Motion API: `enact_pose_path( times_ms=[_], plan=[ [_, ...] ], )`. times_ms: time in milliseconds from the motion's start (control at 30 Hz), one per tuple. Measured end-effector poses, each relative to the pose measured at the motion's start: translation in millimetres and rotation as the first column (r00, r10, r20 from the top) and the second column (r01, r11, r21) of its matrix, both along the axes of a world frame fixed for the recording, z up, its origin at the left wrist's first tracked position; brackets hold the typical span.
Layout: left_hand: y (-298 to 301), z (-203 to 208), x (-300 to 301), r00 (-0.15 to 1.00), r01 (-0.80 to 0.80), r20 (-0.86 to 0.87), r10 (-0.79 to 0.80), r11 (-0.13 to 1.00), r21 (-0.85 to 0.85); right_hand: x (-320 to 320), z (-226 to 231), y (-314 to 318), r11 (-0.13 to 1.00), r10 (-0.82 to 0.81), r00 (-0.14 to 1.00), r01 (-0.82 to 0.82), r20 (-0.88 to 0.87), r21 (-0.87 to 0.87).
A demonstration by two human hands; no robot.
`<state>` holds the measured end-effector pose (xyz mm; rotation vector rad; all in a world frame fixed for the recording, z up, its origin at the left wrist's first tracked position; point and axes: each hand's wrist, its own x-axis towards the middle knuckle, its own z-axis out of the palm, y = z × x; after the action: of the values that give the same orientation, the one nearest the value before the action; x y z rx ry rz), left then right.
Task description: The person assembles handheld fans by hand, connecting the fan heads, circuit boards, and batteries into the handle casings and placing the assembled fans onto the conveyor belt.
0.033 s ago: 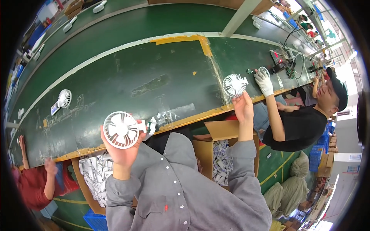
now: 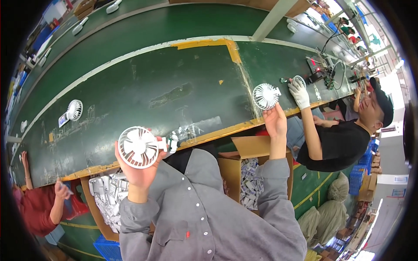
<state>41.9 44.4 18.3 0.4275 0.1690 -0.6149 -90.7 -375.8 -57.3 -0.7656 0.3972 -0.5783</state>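
Observation:
My left hand [image 2: 140,176] holds a small white fan head [image 2: 138,147] from below, its slatted guard facing up and its blades visible. From the right side of that fan sticks a short neck with a small green circuit board [image 2: 172,143] and white parts on it. My right hand [image 2: 275,124] grips a second white fan head [image 2: 265,96] near its lower edge with the fingertips, over the bench's near edge. This one has a round slatted guard and a short stub at its right.
On the dark green workbench [image 2: 183,113], a complete white fan [image 2: 75,110] lies at left. To the right, a co-worker's gloved hand [image 2: 298,93] touches another fan head beside wired equipment [image 2: 318,74]. Below the bench stand cartons of white parts [image 2: 109,195] and small packets [image 2: 249,182].
Both hands keep their hold, with the left hand's fan shifted very slightly to the right. At far left, another person's hand has risen a little, with something pale in it.

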Motion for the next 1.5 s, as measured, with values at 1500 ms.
enact_pose_path(
  times_ms=[1500],
  plan=[
    [-26, -12, -33, 0.989, -0.014, 0.142, -0.046, 0.919, 0.394, 9, 46, 206, 0.470, 0.729, 0.583, -0.808, -0.359, -0.357]
  ],
)
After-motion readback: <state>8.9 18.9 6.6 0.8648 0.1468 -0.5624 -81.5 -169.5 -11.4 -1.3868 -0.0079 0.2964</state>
